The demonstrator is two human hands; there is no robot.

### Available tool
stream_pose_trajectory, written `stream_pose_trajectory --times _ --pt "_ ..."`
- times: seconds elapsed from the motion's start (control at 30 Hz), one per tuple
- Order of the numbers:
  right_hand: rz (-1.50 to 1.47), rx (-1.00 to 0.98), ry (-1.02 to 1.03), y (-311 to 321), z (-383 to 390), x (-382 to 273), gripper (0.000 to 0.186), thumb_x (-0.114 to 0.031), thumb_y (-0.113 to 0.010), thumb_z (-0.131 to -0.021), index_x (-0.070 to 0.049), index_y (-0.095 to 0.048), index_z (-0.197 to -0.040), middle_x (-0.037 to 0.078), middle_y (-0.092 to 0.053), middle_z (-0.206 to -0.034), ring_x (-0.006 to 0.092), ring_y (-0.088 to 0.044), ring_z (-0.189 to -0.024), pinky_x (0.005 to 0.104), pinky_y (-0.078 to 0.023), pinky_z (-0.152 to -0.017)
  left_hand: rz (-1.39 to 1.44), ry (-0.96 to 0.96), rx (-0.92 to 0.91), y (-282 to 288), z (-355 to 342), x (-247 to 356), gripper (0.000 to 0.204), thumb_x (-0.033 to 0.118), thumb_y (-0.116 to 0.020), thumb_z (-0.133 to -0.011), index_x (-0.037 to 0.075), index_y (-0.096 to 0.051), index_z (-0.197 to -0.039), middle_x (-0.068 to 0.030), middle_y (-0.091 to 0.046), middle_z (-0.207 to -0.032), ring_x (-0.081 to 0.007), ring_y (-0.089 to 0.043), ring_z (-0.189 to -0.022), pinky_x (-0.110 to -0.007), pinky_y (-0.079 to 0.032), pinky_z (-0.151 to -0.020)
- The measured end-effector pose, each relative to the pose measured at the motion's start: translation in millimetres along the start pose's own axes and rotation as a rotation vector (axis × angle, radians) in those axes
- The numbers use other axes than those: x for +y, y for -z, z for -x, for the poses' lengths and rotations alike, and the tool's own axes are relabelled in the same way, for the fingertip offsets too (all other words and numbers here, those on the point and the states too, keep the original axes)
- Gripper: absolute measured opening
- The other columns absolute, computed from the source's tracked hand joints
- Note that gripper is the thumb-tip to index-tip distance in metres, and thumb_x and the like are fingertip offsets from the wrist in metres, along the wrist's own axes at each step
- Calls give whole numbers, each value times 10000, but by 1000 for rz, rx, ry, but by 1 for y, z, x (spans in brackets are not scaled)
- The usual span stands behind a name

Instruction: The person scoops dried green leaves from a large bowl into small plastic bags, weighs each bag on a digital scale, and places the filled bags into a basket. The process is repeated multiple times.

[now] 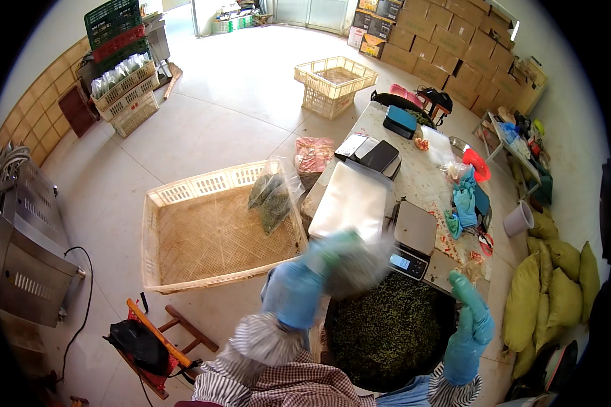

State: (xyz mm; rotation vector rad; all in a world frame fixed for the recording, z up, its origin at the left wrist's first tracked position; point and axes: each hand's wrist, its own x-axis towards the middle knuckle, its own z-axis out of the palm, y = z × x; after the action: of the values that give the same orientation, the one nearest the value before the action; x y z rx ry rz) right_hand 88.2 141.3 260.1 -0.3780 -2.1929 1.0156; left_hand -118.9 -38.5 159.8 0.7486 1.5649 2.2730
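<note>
My left hand (305,285), in a blue glove, is smeared by motion between the basket and the table. A blurred greyish rounded thing (363,266) is at its fingers and appears held; its kind is unclear. My right hand (470,329), also gloved in blue, is raised with fingers apart and holds nothing visible. It is beside a black tub (448,319) of dark green granular, leafy-looking material (387,329). A scale (414,230) with a lit display stands beyond the tub. To its left lies a stack of clear plastic bags (353,201).
A cream plastic basket (210,181) on the floor holds filled clear bags (271,200). More scales (370,152), a blue box (400,121) and blue gloves (464,200) lie on the table (414,166). A wooden-framed folding stool (157,336) stands left, green sacks (550,285) right.
</note>
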Motion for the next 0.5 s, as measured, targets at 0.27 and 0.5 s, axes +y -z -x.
stream_pose_trajectory --times 0.27,0.5 --pt "-371 118 -600 -30 66 98 326 -245 -584 -1049 7 -689 -1227 123 -743 -1139 211 -705 -1025 345 -553 -893 21 -50 554 111 -89 -127 436 328 -513 -1085 -9 -643 -1330 -46 -694 -1238 -141 -620 -1087 -286 -493 -970" --pt "-431 72 -903 -56 117 139 381 -278 -593 -1046 34 -667 -1251 145 -736 -1150 221 -707 -1017 336 -552 -878 -7 431 628 137 -71 -291 487 335 -632 -1023 33 -565 -1399 -52 -645 -1196 -158 -592 -1009 -288 -485 -916"
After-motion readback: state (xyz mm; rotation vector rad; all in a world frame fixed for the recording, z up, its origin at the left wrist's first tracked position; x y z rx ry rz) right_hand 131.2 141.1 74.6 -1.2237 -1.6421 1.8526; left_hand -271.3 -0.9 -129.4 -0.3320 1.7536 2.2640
